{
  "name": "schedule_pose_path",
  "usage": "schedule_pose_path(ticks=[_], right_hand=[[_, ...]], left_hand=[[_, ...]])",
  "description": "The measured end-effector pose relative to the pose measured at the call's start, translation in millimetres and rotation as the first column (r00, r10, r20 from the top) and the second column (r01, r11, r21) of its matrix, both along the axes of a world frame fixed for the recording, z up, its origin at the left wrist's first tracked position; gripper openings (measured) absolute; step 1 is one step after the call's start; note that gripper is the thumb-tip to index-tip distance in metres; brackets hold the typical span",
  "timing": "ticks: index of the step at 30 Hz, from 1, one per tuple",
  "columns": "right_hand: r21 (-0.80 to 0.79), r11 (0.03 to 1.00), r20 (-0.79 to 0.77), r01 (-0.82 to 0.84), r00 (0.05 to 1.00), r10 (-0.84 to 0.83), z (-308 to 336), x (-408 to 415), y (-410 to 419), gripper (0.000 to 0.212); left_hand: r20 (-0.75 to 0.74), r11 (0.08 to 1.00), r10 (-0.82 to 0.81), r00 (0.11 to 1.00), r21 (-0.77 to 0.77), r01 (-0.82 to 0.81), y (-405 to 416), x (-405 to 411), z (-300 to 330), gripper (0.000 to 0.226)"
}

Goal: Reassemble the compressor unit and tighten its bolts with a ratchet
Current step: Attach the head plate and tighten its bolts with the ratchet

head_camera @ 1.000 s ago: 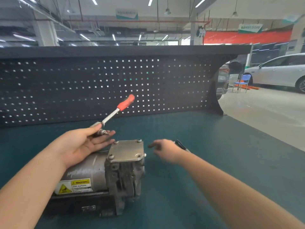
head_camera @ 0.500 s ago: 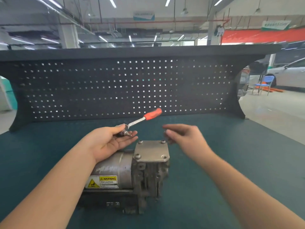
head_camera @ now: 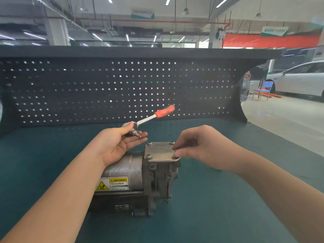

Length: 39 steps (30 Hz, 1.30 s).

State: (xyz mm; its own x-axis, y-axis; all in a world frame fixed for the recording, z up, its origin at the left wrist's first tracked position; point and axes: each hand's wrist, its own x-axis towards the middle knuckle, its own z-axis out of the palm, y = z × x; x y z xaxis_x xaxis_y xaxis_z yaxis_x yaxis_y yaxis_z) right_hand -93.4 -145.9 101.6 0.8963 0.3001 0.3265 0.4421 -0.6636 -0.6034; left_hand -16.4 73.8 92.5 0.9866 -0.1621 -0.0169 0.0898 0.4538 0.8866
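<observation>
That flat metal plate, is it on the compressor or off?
On. The plate lies flat atop the compressor, bolt heads showing at three corners; the right hand covers the fourth. Tightness: cannot tell.

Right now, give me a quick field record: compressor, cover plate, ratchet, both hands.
compressor: lies on its side on the green bench top, warning label facing the camera
cover plate: on top of the compressor's end block, bolt heads at the three corners in view
ratchet: held above the bench, orange handle pointing up and to the right
left hand: palm up, holds the ratchet by its head
right hand: fingers pinch at the plate's near right corner; the bolt there is hidden
</observation>
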Motion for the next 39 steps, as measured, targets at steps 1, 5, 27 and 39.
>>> schedule_pose_path(ticks=[1, 5, 27, 39], right_hand=[[0.008, 1.0, -0.006, -0.005, 1.0, 0.005, 0, 1, 0, 0.019], [0.0, 1.0, -0.002, -0.02, 1.0, 0.02, 0, 1, 0, 0.019], [-0.588, 0.809, 0.136, 0.009, 0.987, 0.089, -1, 7, 14, 0.045], [-0.317, 0.947, 0.188, 0.048, 0.982, 0.013, -6, -3, 10, 0.035]], left_hand=[[0.014, 1.0, -0.011, 1.0, -0.002, 0.011, 1, 0, 0, 0.018], [0.072, 0.994, -0.089, 0.993, 0.064, 0.084, 4, 1, -3, 0.019], [0.44, 0.73, -0.512, 0.738, 0.676, 0.103, -12, -3, 6, 0.031], [0.541, 0.808, -0.446, 0.713, 0.587, 0.06, -28, -6, -8, 0.031]])
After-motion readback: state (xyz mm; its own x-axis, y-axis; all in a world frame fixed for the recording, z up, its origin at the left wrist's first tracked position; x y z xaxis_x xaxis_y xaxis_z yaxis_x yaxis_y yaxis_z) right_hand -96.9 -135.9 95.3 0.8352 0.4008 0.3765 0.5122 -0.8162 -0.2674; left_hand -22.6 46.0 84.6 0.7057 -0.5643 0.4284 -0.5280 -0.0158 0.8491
